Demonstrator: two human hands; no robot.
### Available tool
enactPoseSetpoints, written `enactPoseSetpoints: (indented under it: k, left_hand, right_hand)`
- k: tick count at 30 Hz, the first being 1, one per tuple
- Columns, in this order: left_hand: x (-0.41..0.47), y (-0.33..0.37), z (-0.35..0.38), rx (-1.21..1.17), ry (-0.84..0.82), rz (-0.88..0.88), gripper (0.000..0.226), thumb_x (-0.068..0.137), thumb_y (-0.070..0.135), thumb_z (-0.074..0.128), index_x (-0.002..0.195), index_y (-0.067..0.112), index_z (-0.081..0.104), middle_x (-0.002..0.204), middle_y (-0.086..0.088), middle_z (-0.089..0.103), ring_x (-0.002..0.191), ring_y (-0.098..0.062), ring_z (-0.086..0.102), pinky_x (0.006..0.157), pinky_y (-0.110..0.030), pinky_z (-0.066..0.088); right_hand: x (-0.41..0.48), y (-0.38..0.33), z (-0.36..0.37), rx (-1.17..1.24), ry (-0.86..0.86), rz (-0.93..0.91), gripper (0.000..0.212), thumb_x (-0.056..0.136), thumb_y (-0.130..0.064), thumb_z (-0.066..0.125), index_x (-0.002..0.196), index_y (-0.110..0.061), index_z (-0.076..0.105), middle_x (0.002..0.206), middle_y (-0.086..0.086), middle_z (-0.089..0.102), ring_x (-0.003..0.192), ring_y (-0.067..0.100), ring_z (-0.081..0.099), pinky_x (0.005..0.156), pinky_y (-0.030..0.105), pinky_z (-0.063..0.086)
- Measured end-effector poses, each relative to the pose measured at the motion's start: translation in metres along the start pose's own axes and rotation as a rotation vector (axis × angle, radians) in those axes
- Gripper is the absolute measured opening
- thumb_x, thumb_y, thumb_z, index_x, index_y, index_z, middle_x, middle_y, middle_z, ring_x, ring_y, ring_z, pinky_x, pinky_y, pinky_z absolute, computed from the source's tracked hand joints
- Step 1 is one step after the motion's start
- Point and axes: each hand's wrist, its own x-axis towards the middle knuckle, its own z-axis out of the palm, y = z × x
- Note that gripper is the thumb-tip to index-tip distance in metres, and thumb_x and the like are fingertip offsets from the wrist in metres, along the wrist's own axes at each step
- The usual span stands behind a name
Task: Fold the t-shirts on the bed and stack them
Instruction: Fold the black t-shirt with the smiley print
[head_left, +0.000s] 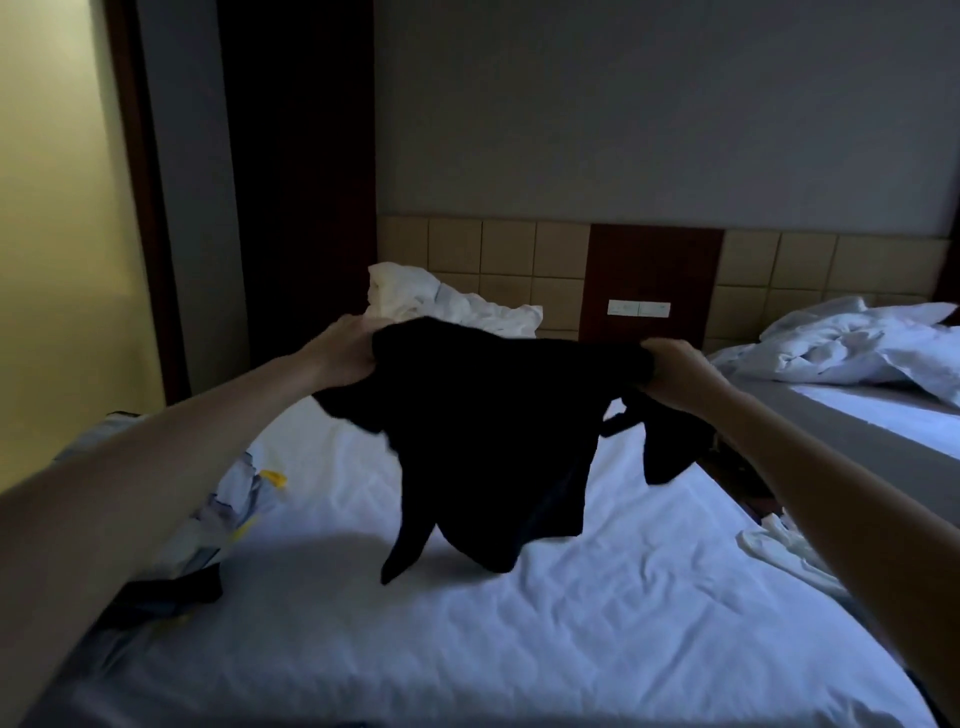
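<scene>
Bed: nearest, white sheet, creased, fills lower frame; room dim.
Clothes at L edge: 2 pcs on the sheet, 1 grey/white patterned garment w/ yellow bits, 1 dark garment just in front of it, partly under the L forearm.
R edge: 1 white garment, crumpled, half hidden behind the R forearm.
Black tee: 1, held up in the air over mid-bed, stretched between both hands, body sagging down. Lower tips hang close to the sheet; can't tell if touching. Too dark to read any print or tag.
L hand: fingers clenched round the bunched top-left edge of the tee.
R hand: fingers clenched round the top-right edge; a sleeve dangles below it.
Pillow: 1, white, rumpled, at head of bed, behind the tee.
Headboard wall: tan square panels, w/ 1 dark brown panel set in between.
Switch plates: 2, pale, side by side on the brown panel; markings too small to read.
2nd bed: to the R, apart from the 1st, w/ 1 crumpled white duvet on top.
Far room: grey wall above, dark tall panel at L, yellowish wall at far L.
</scene>
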Motion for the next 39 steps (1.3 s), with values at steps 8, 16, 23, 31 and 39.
enactPoseSetpoints:
  k: [8, 16, 23, 31, 39]
  left_hand:
    - [-0.019, -0.039, 0.046, -0.249, -0.951, -0.014, 0.043, 0.06, 0.063, 0.077, 0.088, 0.031, 0.069, 0.086, 0.006, 0.069, 0.081, -0.016, 0.066, 0.073, -0.029, 0.048]
    - [-0.003, -0.078, 0.121, -0.263, -0.83, -0.249, 0.022, 0.081, 0.021, 0.073, 0.068, 0.016, 0.057, 0.066, -0.004, 0.052, 0.063, -0.02, 0.053, 0.067, -0.028, 0.041]
    - [0.092, -0.117, 0.131, 0.243, -0.131, -0.275, 0.024, 0.092, 0.025, 0.05, 0.071, 0.017, 0.042, 0.069, -0.004, 0.046, 0.065, -0.022, 0.049, 0.059, -0.032, 0.033]
    - [0.154, -0.146, 0.089, 0.57, 0.553, 0.07, 0.017, 0.077, 0.005, 0.067, 0.088, 0.0, 0.056, 0.067, -0.018, 0.055, 0.053, -0.034, 0.055, 0.043, -0.027, 0.029]
    - [0.008, -0.156, 0.223, 0.29, -0.426, -0.225, 0.064, 0.086, 0.036, 0.063, 0.142, 0.022, 0.036, 0.139, -0.004, 0.046, 0.123, -0.025, 0.047, 0.097, -0.035, 0.04]
  right_hand:
    - [-0.028, 0.007, 0.05, 0.099, -0.639, 0.023, 0.024, 0.08, -0.027, 0.073, 0.067, -0.023, 0.053, 0.065, -0.006, 0.053, 0.06, 0.005, 0.05, 0.059, 0.015, 0.037]
    - [0.011, 0.024, 0.139, -0.028, -0.61, 0.085, 0.036, 0.087, -0.02, 0.058, 0.058, -0.014, 0.039, 0.057, 0.002, 0.042, 0.053, 0.011, 0.038, 0.054, 0.024, 0.03]
    - [0.116, 0.019, 0.168, -0.004, -0.066, 0.203, 0.021, 0.093, -0.006, 0.044, 0.105, -0.006, 0.061, 0.101, 0.015, 0.062, 0.093, 0.033, 0.059, 0.078, 0.037, 0.045]
    - [0.199, 0.018, 0.146, 0.019, 0.504, -0.006, 0.017, 0.084, 0.003, 0.049, 0.098, 0.001, 0.059, 0.089, 0.021, 0.063, 0.081, 0.038, 0.059, 0.072, 0.039, 0.04]
    - [0.078, 0.053, 0.255, -0.069, -0.551, 0.025, 0.078, 0.076, -0.047, 0.071, 0.142, -0.024, 0.035, 0.14, 0.002, 0.045, 0.127, 0.023, 0.045, 0.1, 0.033, 0.036]
